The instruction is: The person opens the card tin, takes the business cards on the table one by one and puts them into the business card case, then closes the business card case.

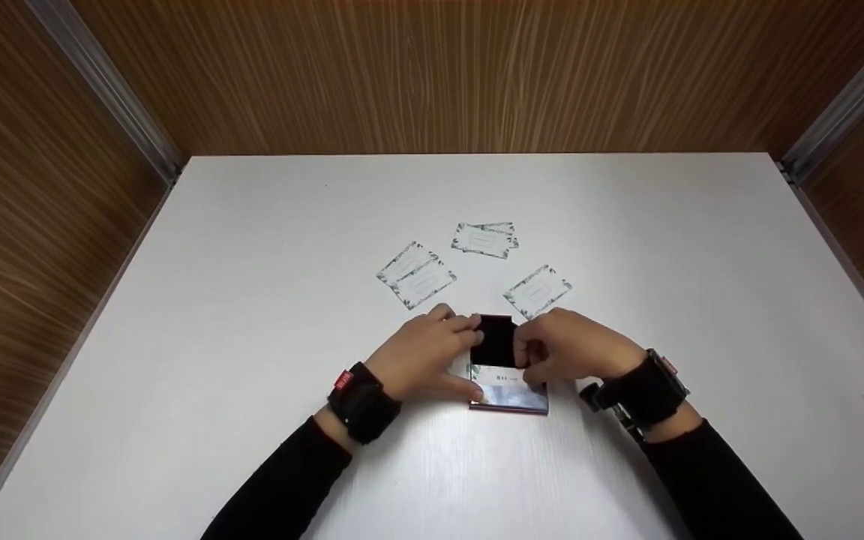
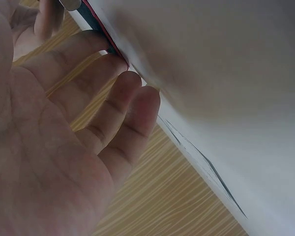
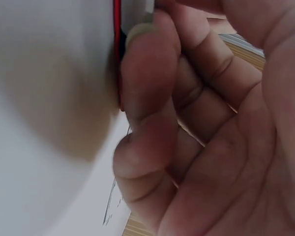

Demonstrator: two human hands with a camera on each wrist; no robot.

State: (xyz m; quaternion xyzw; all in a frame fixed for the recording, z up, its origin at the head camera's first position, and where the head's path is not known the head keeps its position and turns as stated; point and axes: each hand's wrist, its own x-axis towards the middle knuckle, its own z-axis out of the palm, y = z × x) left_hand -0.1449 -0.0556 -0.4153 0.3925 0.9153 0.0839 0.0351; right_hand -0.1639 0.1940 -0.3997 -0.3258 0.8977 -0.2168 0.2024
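A flat card case (image 1: pixel 514 401) with red edges lies spread on the white table, its far half black inside and its near half shiny. Across the near half lies a white card (image 1: pixel 492 375) with small dark print and a leafy corner. My left hand (image 1: pixel 432 349) holds the case along its left side, thumb at the near corner and fingertips on the far half. My right hand (image 1: pixel 567 345) pinches the card's right end between thumb and curled fingers. In the right wrist view a red edge (image 3: pixel 117 64) of the case runs beside the fingers.
Beyond the case lie white leaf-bordered cards: an overlapping pair (image 1: pixel 423 283) on the left, a small stack (image 1: pixel 483 240) farther back, and a single card (image 1: pixel 538 291) near the right hand. Wood-grain panels (image 1: pixel 432 75) enclose the table's back and sides.
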